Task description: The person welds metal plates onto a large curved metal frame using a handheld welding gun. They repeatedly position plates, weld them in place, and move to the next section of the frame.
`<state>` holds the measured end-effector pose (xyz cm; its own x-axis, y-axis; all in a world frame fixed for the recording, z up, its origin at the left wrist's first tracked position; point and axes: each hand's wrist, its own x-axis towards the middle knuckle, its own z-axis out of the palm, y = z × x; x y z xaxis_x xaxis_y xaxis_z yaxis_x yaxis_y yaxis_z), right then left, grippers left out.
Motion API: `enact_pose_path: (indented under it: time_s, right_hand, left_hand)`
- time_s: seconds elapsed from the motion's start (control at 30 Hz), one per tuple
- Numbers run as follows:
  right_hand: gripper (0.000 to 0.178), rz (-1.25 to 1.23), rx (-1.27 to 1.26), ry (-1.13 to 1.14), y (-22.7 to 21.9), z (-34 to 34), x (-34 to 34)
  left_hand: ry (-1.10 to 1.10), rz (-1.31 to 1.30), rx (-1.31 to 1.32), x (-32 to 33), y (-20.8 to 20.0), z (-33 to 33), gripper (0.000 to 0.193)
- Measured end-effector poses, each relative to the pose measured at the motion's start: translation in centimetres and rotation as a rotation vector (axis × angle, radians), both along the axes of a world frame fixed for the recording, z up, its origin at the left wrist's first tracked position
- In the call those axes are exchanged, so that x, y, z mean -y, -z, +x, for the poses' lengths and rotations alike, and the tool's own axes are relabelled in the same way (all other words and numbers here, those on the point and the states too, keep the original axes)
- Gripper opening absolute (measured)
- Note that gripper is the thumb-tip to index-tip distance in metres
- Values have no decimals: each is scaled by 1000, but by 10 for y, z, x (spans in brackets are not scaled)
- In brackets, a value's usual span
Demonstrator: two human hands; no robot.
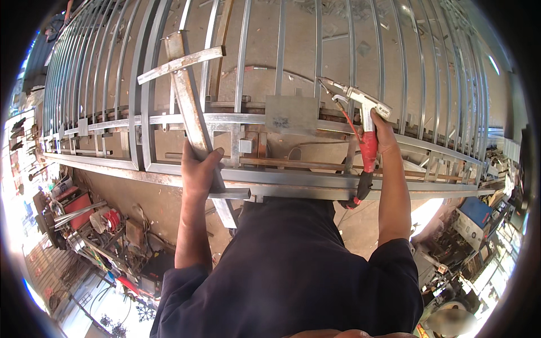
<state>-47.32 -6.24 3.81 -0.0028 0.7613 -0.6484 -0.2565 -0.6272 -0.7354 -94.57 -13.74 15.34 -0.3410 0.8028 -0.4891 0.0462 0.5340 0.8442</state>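
My left hand (198, 169) is wrapped round a worn steel bar (189, 96) with a short rusty crosspiece (200, 61) near its far end. The bar lies aslant over the near rails of a metal frame (270, 176) with many upright bars. On the right, my right hand (385, 132) grips a pistol-shaped welding gun (369, 104), silver-white with a red lower handle and a black cable end. Its nozzle points to the far left, just beyond a square grey plate (291, 114) on the frame. Part of the right fingers is hidden behind the gun.
A small square metal piece (245, 146) sits between the frame's rails. At the lower left stand a cluttered tool bench (121, 234) and a red box (77, 209). A blue-and-white machine (473, 217) stands at the right. Cables and scraps lie on the concrete floor beneath the bars.
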Motion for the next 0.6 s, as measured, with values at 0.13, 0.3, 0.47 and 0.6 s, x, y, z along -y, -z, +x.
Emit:
enact_pose_path:
  time_s: [0.13,0.3,0.47,0.6]
  right_hand:
    - [41,-19,-152,11,24,13,-1]
    - [49,-173,-43,11,33,23,-9]
    - [57,-150,350,-59,36,29,0]
    - [53,24,1015,-358,7,12,12]
  left_hand:
    - [18,-43,40,-12,2,8,45]
    - [28,-64,47,-32,2,25,45]
    - [21,-86,49,-49,7,37,44]
    - [5,-63,55,-57,12,38,44]
